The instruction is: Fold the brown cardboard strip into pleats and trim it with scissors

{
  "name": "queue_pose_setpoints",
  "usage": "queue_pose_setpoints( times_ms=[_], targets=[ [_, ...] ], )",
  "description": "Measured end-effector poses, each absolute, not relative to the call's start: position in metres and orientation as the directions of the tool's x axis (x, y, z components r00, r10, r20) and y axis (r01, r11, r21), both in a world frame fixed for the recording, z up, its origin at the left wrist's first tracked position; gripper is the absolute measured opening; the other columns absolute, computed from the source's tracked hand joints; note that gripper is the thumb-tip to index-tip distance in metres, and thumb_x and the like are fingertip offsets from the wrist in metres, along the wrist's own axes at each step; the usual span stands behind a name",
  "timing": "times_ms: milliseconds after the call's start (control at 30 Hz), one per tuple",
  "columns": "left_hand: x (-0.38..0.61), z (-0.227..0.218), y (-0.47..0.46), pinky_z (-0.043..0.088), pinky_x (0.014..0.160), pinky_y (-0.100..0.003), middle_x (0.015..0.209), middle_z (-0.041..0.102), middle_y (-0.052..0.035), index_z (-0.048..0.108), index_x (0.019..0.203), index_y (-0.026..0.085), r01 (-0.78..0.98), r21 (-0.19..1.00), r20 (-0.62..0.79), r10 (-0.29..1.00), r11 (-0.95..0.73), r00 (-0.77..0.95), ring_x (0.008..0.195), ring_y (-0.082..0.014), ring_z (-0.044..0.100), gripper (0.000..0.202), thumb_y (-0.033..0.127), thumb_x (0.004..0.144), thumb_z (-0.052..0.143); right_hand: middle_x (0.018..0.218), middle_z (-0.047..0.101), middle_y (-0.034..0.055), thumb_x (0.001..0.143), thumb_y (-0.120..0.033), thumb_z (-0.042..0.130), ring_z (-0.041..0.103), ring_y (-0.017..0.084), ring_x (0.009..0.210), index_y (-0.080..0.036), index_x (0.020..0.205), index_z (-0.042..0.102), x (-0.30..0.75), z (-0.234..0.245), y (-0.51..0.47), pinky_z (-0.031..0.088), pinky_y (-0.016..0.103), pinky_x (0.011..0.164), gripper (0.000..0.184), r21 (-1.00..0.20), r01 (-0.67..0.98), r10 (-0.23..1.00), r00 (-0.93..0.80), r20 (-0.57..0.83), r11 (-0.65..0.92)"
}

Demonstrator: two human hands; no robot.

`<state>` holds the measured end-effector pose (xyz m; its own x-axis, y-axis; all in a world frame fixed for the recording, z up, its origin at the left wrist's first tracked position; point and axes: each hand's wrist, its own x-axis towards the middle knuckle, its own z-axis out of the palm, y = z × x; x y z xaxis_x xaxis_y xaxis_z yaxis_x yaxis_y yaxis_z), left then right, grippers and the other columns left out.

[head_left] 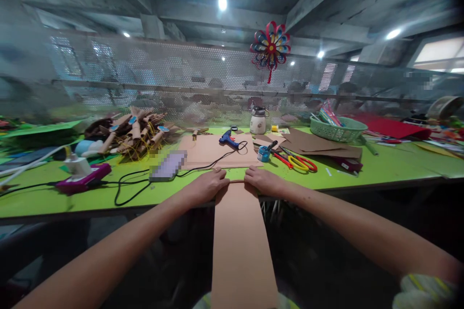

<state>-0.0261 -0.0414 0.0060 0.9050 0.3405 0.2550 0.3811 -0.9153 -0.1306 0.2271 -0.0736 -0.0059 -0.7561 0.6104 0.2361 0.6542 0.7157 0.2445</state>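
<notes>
A long strip of brown cardboard [242, 246] hangs from the table's front edge down toward my lap. Its far end is curled into a narrow roll or fold at the table edge. My left hand [210, 184] has its fingers closed on the left side of that end. On the right side, my right hand [266, 182] grips the same end, with its fingers bent over it. Just beyond both hands lies a flat stack of cardboard sheets [203, 152], and a blue glue gun [229, 139] rests on it with its black cord trailing left.
Right of the stack are a small blue jar [264, 154], scissors with yellow handles [299, 163], more cardboard [319, 142] and a green basket [339, 128]. A white bottle [258, 121] stands behind. Leftward are a purple power strip [85, 178], a phone-like slab [168, 166] and bundled paper rolls [137, 130].
</notes>
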Motion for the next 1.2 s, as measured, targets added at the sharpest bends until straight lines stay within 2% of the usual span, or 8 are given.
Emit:
queue_pose_setpoints(
  times_ms=[133, 267, 333, 467, 633, 767, 1033, 1200],
  targets=[
    [-0.022, 0.017, -0.038, 0.040, 0.066, -0.028, 0.082, 0.058, -0.0087, 0.069, 0.093, 0.018, 0.433, -0.041, 0.225, 0.414, -0.900, 0.882, 0.076, -0.0197, 0.053, 0.025, 0.012, 0.082, 0.047, 0.088, 0.054, 0.0087, 0.084, -0.007, 0.052, 0.047, 0.021, 0.086, -0.013, 0.088, 0.057, 0.226, -0.009, -0.078, 0.038, 0.028, 0.067, 0.008, 0.317, 0.665, 0.613, -0.746, 0.259, 0.676],
    [-0.006, 0.033, -0.025, 0.040, 0.068, -0.025, 0.086, 0.064, -0.0067, 0.069, 0.093, 0.017, 0.522, 0.261, 0.335, 0.584, -0.812, 0.739, 0.076, -0.0173, 0.056, 0.023, 0.021, 0.083, 0.049, 0.084, 0.053, 0.0082, 0.088, -0.007, 0.046, 0.047, 0.018, 0.077, -0.012, 0.087, 0.056, 0.227, -0.013, -0.085, 0.038, 0.028, 0.065, 0.012, 0.325, 0.694, 0.591, -0.719, 0.367, 0.643],
    [0.003, 0.039, -0.022, 0.039, 0.064, -0.023, 0.076, 0.063, -0.0040, 0.068, 0.087, 0.015, 0.542, 0.394, 0.345, 0.666, -0.742, 0.661, 0.070, -0.0154, 0.053, 0.025, 0.029, 0.085, 0.047, 0.084, 0.052, 0.0083, 0.090, -0.008, 0.042, 0.046, 0.018, 0.076, -0.012, 0.090, 0.057, 0.228, -0.012, -0.090, 0.038, 0.028, 0.066, 0.015, 0.331, 0.681, 0.547, -0.726, 0.417, 0.653],
    [0.014, 0.046, -0.030, 0.027, 0.050, -0.023, 0.050, 0.041, 0.0022, 0.053, 0.057, 0.014, 0.544, 0.509, 0.083, 0.667, -0.667, 0.741, 0.052, -0.0109, 0.036, 0.047, 0.050, 0.085, 0.042, 0.084, 0.052, 0.0086, 0.093, -0.011, 0.038, 0.045, 0.019, 0.076, -0.011, 0.097, 0.057, 0.228, -0.005, -0.096, 0.039, 0.029, 0.066, 0.019, 0.375, 0.645, 0.450, -0.748, 0.488, 0.666],
    [0.006, 0.047, -0.052, 0.024, 0.048, -0.022, 0.057, 0.035, 0.0027, 0.041, 0.059, 0.016, 0.445, 0.704, -0.018, 0.613, -0.553, 0.790, 0.055, -0.0102, 0.031, 0.058, 0.070, 0.080, 0.036, 0.083, 0.053, 0.0092, 0.094, -0.012, 0.035, 0.047, 0.019, 0.077, -0.011, 0.100, 0.056, 0.229, 0.001, -0.102, 0.040, 0.030, 0.067, 0.022, 0.389, 0.628, 0.386, -0.749, 0.539, 0.674],
    [-0.001, 0.046, -0.066, 0.026, 0.050, -0.022, 0.062, 0.039, 0.0018, 0.046, 0.065, 0.015, 0.454, 0.727, -0.041, 0.626, -0.516, 0.778, 0.058, -0.0113, 0.035, 0.057, 0.069, 0.080, 0.037, 0.085, 0.054, 0.0099, 0.094, -0.012, 0.037, 0.048, 0.019, 0.078, -0.012, 0.101, 0.057, 0.227, 0.007, -0.112, 0.042, 0.030, 0.069, 0.021, 0.362, 0.636, 0.378, -0.730, 0.570, 0.682],
    [0.002, 0.058, -0.093, 0.030, 0.055, -0.022, 0.066, 0.041, 0.0019, 0.047, 0.070, 0.015, 0.389, 0.734, 0.123, 0.672, -0.557, 0.731, 0.062, -0.0117, 0.037, 0.046, 0.056, 0.087, 0.035, 0.087, 0.054, 0.0095, 0.093, -0.012, 0.039, 0.050, 0.019, 0.083, -0.015, 0.099, 0.059, 0.219, 0.036, -0.130, 0.046, 0.032, 0.074, 0.020, 0.199, 0.666, 0.386, -0.621, 0.682, 0.719],
    [0.005, 0.055, -0.097, 0.029, 0.054, -0.023, 0.061, 0.043, 0.0026, 0.045, 0.067, 0.016, 0.446, 0.617, 0.234, 0.692, -0.649, 0.683, 0.058, -0.0114, 0.038, 0.040, 0.047, 0.090, 0.035, 0.097, 0.053, 0.0087, 0.089, -0.013, 0.046, 0.054, 0.016, 0.086, -0.018, 0.109, 0.057, 0.220, 0.046, -0.141, 0.050, 0.031, 0.077, 0.023, -0.126, 0.637, 0.487, -0.432, 0.759, 0.761]
  ],
)
